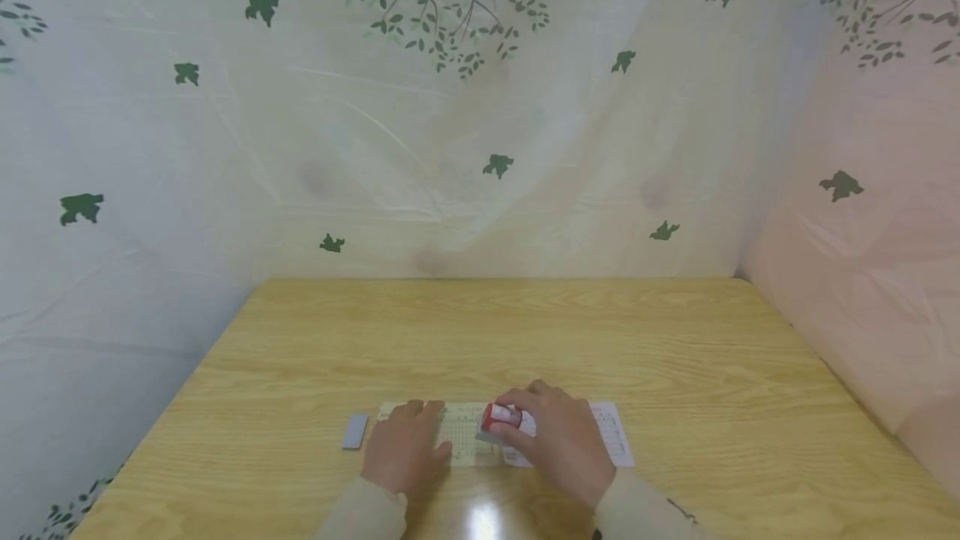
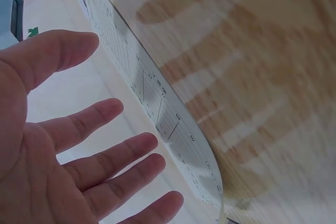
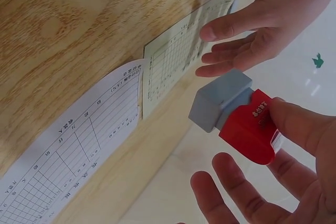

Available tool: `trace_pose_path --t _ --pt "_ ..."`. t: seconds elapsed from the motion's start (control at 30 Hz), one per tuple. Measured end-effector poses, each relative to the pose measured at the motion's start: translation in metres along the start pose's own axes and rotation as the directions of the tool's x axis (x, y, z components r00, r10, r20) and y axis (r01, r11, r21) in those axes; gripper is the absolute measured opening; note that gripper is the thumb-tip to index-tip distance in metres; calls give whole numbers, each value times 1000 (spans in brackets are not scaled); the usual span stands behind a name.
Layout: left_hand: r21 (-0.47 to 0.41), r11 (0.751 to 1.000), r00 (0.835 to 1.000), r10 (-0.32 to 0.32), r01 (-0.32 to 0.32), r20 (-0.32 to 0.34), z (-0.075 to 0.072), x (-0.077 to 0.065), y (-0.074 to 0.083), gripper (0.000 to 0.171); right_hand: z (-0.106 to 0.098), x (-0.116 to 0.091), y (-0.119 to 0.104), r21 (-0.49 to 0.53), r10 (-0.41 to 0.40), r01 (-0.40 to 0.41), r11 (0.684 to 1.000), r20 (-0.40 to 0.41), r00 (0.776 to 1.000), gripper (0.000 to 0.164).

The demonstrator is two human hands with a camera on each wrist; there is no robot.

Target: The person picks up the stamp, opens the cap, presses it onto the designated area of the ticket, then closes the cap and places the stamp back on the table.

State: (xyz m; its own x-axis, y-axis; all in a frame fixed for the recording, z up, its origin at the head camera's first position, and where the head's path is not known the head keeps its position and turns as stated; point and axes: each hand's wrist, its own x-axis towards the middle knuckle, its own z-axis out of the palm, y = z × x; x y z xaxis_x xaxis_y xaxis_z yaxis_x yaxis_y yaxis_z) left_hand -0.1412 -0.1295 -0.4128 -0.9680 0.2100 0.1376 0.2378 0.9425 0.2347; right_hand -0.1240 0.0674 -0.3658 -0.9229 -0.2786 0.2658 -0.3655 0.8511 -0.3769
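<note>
My right hand (image 1: 558, 436) pinches a self-inking stamp (image 3: 251, 127) between thumb and fingers. The stamp has a red body with white lettering and a grey block at its lower end. In the right wrist view it hangs over the paper, its grey end toward the left hand. My left hand (image 1: 408, 444) is over the left part of a pale yellow printed form (image 1: 461, 423), fingers spread and relaxed with nothing in them. Beside the yellow form, a white printed form (image 3: 79, 129) lies partly beneath my right hand in the head view.
A small flat grey piece (image 1: 355, 432) lies on the wooden table (image 1: 480, 340) just left of the yellow form. Pale curtains (image 1: 420, 190) with leaf prints enclose the table at the back and sides.
</note>
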Motion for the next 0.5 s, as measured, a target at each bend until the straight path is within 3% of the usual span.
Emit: trace_pose_path --t 0.5 --pt "-59 998 1000 -11 10 -6 4 -1 0 47 6 4 -1 -29 1 1 1000 66 998 31"
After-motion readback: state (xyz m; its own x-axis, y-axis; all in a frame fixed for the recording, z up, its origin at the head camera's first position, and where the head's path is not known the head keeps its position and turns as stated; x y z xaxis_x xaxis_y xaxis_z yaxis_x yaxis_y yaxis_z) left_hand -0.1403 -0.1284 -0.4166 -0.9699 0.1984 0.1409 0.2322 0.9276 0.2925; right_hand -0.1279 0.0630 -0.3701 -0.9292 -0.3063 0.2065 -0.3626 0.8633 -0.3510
